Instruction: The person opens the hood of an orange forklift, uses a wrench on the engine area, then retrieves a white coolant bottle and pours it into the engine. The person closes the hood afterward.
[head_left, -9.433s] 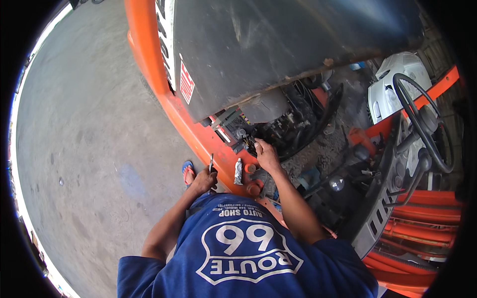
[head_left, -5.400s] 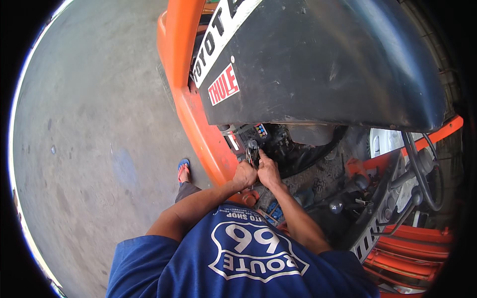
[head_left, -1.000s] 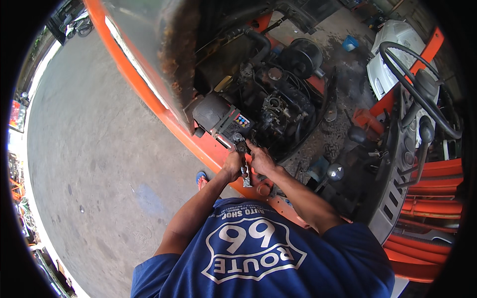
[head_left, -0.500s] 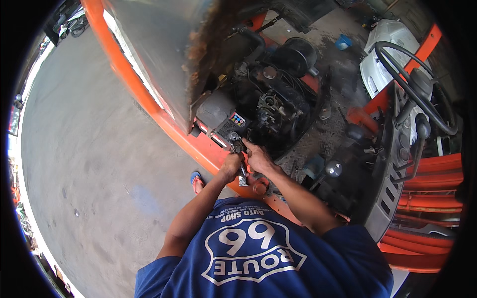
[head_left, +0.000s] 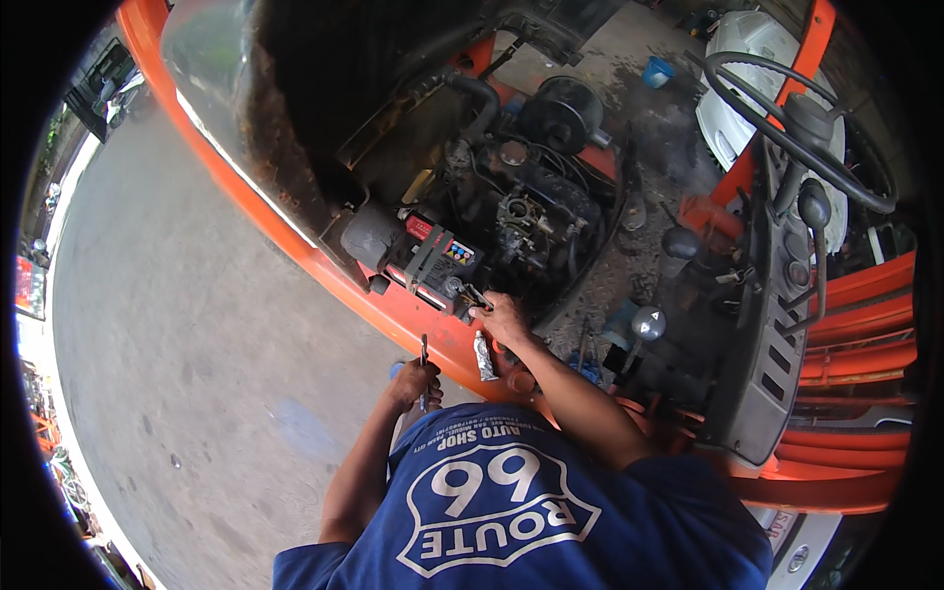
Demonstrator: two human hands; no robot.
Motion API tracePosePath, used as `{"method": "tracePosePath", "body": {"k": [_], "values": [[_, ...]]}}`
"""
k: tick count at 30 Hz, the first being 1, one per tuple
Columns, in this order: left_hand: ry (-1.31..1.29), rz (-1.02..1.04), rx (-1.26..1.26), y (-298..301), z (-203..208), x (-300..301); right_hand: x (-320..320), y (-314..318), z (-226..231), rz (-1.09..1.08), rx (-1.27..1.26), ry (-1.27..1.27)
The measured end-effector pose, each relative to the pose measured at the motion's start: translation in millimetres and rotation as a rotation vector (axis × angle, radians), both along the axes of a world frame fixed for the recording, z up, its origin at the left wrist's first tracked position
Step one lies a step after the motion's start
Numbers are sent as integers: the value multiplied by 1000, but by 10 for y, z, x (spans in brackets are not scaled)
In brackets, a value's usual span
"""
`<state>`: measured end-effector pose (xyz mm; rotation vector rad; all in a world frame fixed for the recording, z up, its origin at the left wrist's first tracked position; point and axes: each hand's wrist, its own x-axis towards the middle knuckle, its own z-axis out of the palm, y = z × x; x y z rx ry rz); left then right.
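Observation:
My left hand [head_left: 414, 384] is closed round a slim metal tool [head_left: 424, 348], held upright beside the orange body edge; its exact kind is too small to tell. My right hand [head_left: 504, 319] reaches to the near corner of a strapped battery [head_left: 429, 258] and pinches what looks like a metal cable clamp [head_left: 478, 298] beside the battery post [head_left: 454, 285]. Its fingertips are partly hidden. A crumpled silver tube [head_left: 484, 356] lies on the orange ledge just below that hand.
A dark engine [head_left: 531, 216] with a round black air cleaner [head_left: 562, 114] fills the bay beyond. The raised hood [head_left: 280, 167] hangs at upper left. To the right are a steering wheel [head_left: 801, 128], a lever knob [head_left: 648, 324] and an instrument panel [head_left: 777, 334].
My left hand has drawn back from the battery, toward me and to the left, with the tool. The right hand stays near the battery corner. The view has shifted, showing more of the battery.

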<state>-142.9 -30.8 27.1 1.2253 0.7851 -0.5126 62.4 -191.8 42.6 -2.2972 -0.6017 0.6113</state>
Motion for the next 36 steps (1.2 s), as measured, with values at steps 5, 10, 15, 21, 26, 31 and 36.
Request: {"method": "tracePosePath", "body": {"k": [5, 10, 15, 21, 26, 31, 36], "values": [[108, 125, -25, 94, -206, -446, -30, 43, -51, -8, 2, -74], [144, 147, 9, 30, -185, -580, -35, 68, -20, 8, -1, -58], [95, -141, 160, -48, -277, -450, 113, -12, 29, 92, -88, 53], [46, -103, 124, -77, -413, -402, 35, -74, 70, -74, -49, -123], [103, -17, 130, -91, -336, -403, -126, -70, 162, -187, 317, -16], [34, 60, 127, -110, -244, -395, -237, -80, 259, -155, 227, -50], [-123, 47, 180, -121, -211, -351, -617, -147, 257, 115, 240, 247]]}}
